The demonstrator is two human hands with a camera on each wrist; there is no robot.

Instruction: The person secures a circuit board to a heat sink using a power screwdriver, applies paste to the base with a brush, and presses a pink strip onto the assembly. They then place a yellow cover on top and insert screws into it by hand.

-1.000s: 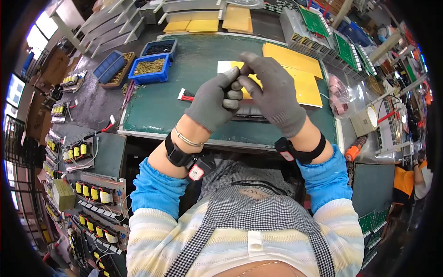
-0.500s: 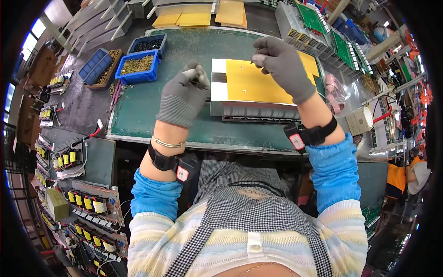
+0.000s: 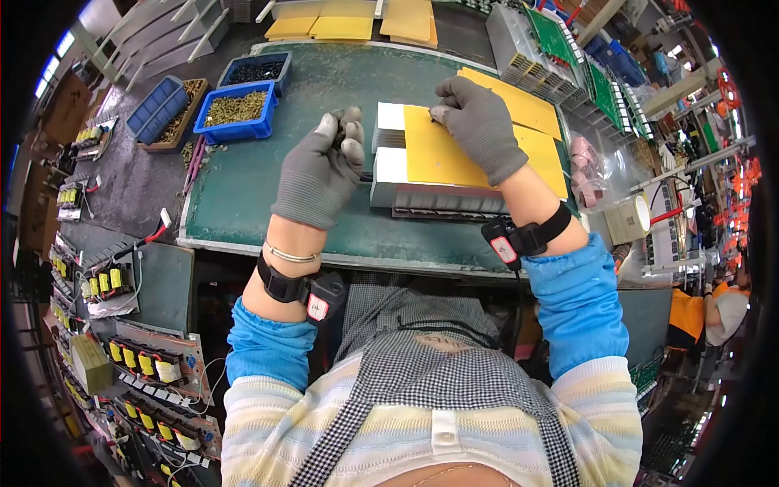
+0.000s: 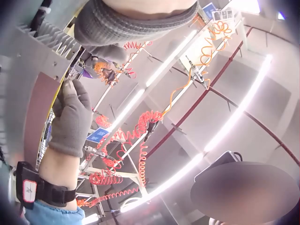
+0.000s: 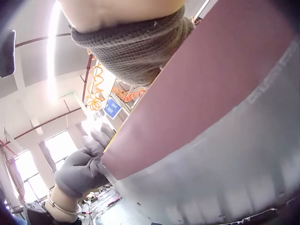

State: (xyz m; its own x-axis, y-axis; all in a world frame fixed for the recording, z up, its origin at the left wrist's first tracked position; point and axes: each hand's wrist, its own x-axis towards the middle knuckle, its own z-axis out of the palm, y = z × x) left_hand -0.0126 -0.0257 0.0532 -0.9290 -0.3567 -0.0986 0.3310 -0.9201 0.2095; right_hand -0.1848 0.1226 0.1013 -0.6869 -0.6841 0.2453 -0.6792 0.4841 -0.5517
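In the head view a yellow sheet (image 3: 438, 158) with small holes lies on silver finned metal blocks (image 3: 391, 166). Over its upper part is the gloved right hand (image 3: 480, 134), thumb and forefinger pinching a tiny dark part close to the sheet. Left of the blocks, the gloved left hand (image 3: 319, 174) is held palm up with fingers curled round small dark parts, only partly visible. The left wrist view shows the right hand (image 4: 71, 117) at the sheet's edge; the right wrist view shows the left hand (image 5: 82, 171) beside the block's corner.
A blue bin (image 3: 235, 112) of brass-coloured parts and a bin of black parts (image 3: 258, 71) stand at the table's back left. More yellow sheets (image 3: 519, 105) lie behind and right of the blocks. Stacked metal blocks with green boards (image 3: 552, 36) are at the back right.
The hands, together over the blocks one second ago, are now apart. My left hand has moved left; my right hand rose to the right, then came down and left over the sheet.
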